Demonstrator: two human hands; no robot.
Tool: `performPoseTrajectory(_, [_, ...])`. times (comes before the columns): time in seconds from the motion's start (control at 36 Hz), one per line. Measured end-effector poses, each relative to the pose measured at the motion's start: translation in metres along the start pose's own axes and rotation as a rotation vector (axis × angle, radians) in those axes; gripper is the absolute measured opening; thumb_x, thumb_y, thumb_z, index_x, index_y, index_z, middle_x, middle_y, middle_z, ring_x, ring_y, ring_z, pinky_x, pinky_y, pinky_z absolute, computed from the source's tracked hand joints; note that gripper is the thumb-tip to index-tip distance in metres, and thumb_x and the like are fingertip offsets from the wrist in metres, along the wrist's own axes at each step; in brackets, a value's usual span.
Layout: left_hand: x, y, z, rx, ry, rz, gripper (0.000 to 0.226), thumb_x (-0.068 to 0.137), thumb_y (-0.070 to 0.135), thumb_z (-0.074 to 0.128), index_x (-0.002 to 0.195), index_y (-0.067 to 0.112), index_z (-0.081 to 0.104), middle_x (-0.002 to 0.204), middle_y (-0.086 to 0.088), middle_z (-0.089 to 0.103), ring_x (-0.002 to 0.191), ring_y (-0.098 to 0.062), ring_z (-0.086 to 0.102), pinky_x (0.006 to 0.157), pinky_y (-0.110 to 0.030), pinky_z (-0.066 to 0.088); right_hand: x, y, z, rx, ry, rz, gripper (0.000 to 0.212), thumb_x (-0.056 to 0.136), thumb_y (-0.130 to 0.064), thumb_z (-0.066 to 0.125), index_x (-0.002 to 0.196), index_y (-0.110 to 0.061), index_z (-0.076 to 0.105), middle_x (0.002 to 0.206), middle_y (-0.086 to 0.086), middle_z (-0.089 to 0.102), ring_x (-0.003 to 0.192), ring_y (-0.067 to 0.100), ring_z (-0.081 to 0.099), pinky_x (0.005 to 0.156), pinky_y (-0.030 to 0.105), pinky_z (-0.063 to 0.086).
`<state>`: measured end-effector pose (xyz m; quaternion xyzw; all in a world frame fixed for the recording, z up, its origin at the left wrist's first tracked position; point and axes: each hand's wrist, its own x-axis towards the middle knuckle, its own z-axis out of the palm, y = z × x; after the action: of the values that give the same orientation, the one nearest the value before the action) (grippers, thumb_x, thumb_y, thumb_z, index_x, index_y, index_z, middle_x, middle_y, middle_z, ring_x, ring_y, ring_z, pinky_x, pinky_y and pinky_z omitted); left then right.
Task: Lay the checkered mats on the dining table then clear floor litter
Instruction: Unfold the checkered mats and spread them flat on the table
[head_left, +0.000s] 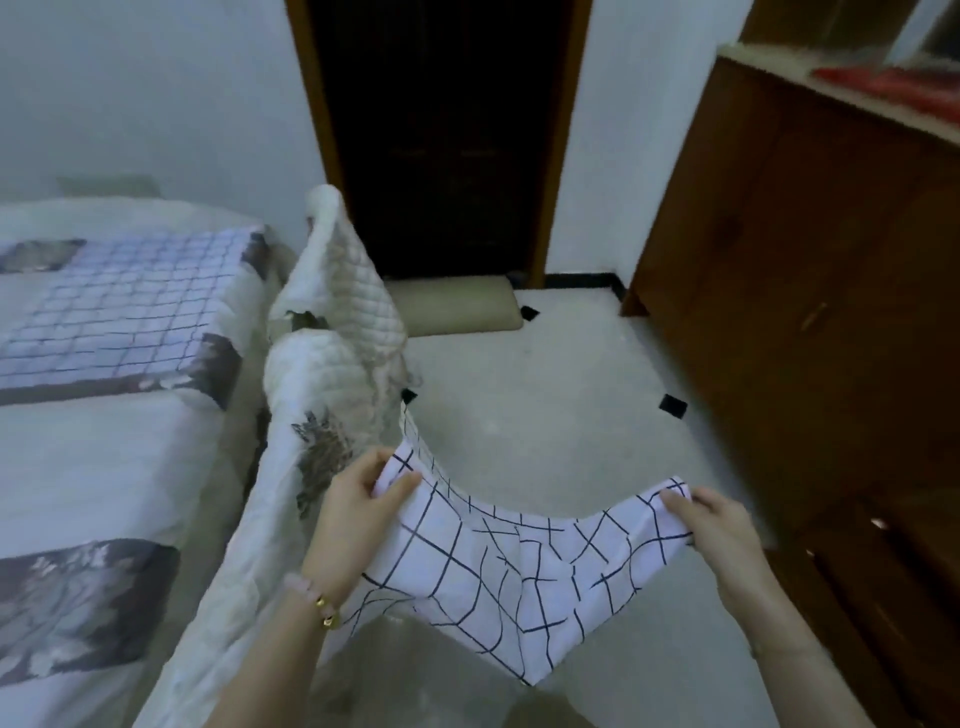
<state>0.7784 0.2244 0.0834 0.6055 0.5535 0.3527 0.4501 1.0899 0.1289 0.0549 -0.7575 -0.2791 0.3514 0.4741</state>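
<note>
A white checkered mat (519, 571) with dark grid lines hangs slack between my two hands, low in the view above the floor. My left hand (358, 499) pinches its left corner between thumb and fingers. My right hand (722, 525) grips the right corner. The mat sags in the middle and its lower point droops toward the floor. Another checkered mat (130, 306) lies flat on the table (104, 467) at the left.
A white quilted cover (332, 322) drapes over a chair beside the table. A brown wooden cabinet (805, 286) stands at the right. A dark doorway (441, 130) is ahead, with a beige doormat (457, 309). Small black pieces (672, 405) lie on the pale floor (545, 395).
</note>
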Motion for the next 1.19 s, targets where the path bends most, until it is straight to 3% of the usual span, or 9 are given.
performPoseTrajectory(0.11, [0.016, 0.032, -0.024, -0.05, 0.256, 0.003, 0.008, 0.081, 0.028, 0.066, 0.087, 0.022, 0.067, 0.088, 0.0, 0.072, 0.087, -0.017, 0.067, 0.08, -0.037, 0.053, 0.074, -0.066, 0.023, -0.03, -0.169, -0.139, 0.013, 0.089, -0.013, 0.057, 0.08, -0.013, 0.066, 0.077, 0.003, 0.068, 0.071, 0.014, 0.061, 0.066, 0.026, 0.045])
performPoseTrajectory(0.19, [0.015, 0.058, -0.056, -0.194, 0.499, 0.032, 0.006, 0.082, 0.015, 0.068, 0.087, 0.017, 0.068, 0.086, -0.001, 0.073, 0.083, -0.018, 0.068, 0.075, -0.031, 0.057, 0.118, -0.118, 0.055, 0.011, -0.291, -0.25, 0.014, 0.09, -0.014, 0.057, 0.08, -0.019, 0.065, 0.08, 0.001, 0.067, 0.074, 0.014, 0.061, 0.07, 0.026, 0.046])
performPoseTrajectory(0.42, [-0.007, 0.064, -0.147, -0.198, 1.031, 0.062, 0.009, 0.088, 0.009, 0.059, 0.081, 0.013, 0.06, 0.052, 0.016, 0.061, 0.052, 0.004, 0.056, 0.047, -0.005, 0.043, 0.154, -0.225, 0.19, 0.129, -0.681, -0.439, 0.013, 0.09, -0.018, 0.059, 0.09, -0.008, 0.067, 0.082, 0.002, 0.068, 0.074, 0.011, 0.063, 0.061, 0.02, 0.052])
performPoseTrajectory(0.56, [-0.033, 0.029, -0.191, -0.248, 1.197, -0.021, 0.014, 0.089, 0.01, 0.058, 0.098, 0.014, 0.068, 0.097, -0.008, 0.07, 0.077, -0.011, 0.068, 0.064, -0.017, 0.057, 0.137, -0.252, 0.28, 0.166, -0.874, -0.432, 0.013, 0.09, -0.016, 0.059, 0.095, -0.006, 0.066, 0.08, 0.005, 0.068, 0.063, 0.008, 0.065, 0.053, 0.017, 0.053])
performPoseTrajectory(0.75, [-0.053, -0.018, -0.234, -0.241, 1.407, -0.106, 0.014, 0.089, 0.01, 0.059, 0.088, 0.021, 0.066, 0.094, -0.007, 0.068, 0.077, -0.012, 0.065, 0.069, -0.026, 0.055, 0.104, -0.277, 0.393, 0.055, -1.075, -0.462, 0.015, 0.084, -0.027, 0.066, 0.091, -0.015, 0.071, 0.094, 0.012, 0.073, 0.083, 0.022, 0.065, 0.083, 0.043, 0.052])
performPoseTrajectory(0.86, [-0.064, -0.037, -0.256, -0.226, 1.529, -0.18, 0.012, 0.088, 0.011, 0.061, 0.086, 0.022, 0.065, 0.087, 0.001, 0.07, 0.071, -0.003, 0.066, 0.057, -0.01, 0.053, 0.086, -0.286, 0.459, -0.014, -1.174, -0.473, 0.02, 0.089, -0.019, 0.06, 0.104, -0.007, 0.066, 0.091, 0.006, 0.073, 0.076, 0.009, 0.07, 0.069, 0.024, 0.058])
performPoseTrajectory(0.97, [-0.07, -0.05, -0.276, -0.18, 1.65, -0.257, 0.025, 0.088, 0.01, 0.06, 0.078, 0.032, 0.054, 0.063, 0.028, 0.066, 0.062, 0.015, 0.059, 0.062, -0.009, 0.048, 0.065, -0.286, 0.519, -0.073, -1.258, -0.482, 0.025, 0.089, -0.022, 0.061, 0.104, -0.003, 0.065, 0.091, 0.007, 0.07, 0.084, 0.021, 0.065, 0.083, 0.038, 0.052])
performPoseTrajectory(1.06, [-0.079, -0.069, -0.293, -0.16, 1.704, -0.369, 0.011, 0.088, 0.013, 0.062, 0.093, 0.021, 0.057, 0.08, 0.006, 0.055, 0.084, -0.011, 0.051, 0.074, -0.026, 0.037, 0.05, -0.281, 0.562, -0.117, -1.344, -0.437, 0.028, 0.088, -0.022, 0.061, 0.097, 0.005, 0.061, 0.087, 0.021, 0.065, 0.08, 0.027, 0.061, 0.077, 0.041, 0.05])
performPoseTrajectory(1.19, [-0.088, -0.117, -0.322, -0.219, 1.669, -0.639, 0.057, 0.086, 0.02, 0.065, 0.137, 0.004, 0.043, 0.141, -0.017, 0.043, 0.13, -0.027, 0.041, 0.106, -0.036, 0.032, 0.032, -0.262, 0.647, -0.279, -1.445, -0.394, 0.063, 0.07, -0.04, 0.068, 0.097, 0.015, 0.049, 0.082, 0.037, 0.052, 0.073, 0.024, 0.052, 0.069, 0.038, 0.042])
